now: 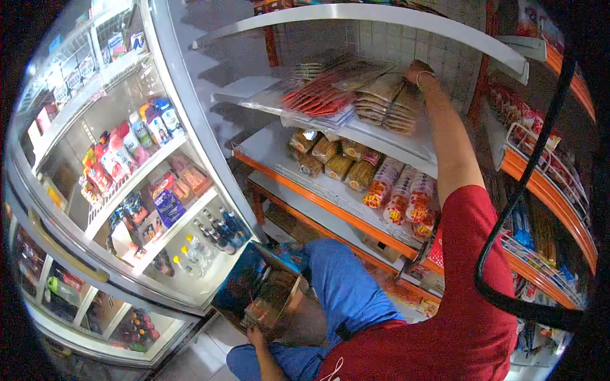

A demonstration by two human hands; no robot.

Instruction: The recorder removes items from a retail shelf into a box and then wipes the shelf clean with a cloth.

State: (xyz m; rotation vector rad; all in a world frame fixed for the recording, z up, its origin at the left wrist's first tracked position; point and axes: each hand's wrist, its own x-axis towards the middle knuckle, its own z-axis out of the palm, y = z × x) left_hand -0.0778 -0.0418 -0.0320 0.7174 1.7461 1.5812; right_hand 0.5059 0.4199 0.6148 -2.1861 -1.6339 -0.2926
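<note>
My right hand, a bracelet at its wrist, reaches to the back of the upper shelf. It touches or lies close to the far end of a banded stack of brown paper bags; its fingertips are hard to make out. Left of that stack lie red flat packs in clear plastic. My left hand is low by the near edge of an open cardboard box, against a clear plastic package inside it. Whether its fingers hold the package or the box edge cannot be told.
At left stands a lit glass-door fridge with drinks and packets. The shelf below my right arm holds wrapped bundles and long packs of cups. An orange-edged shelf curves along the right. A black cable hangs close before the view.
</note>
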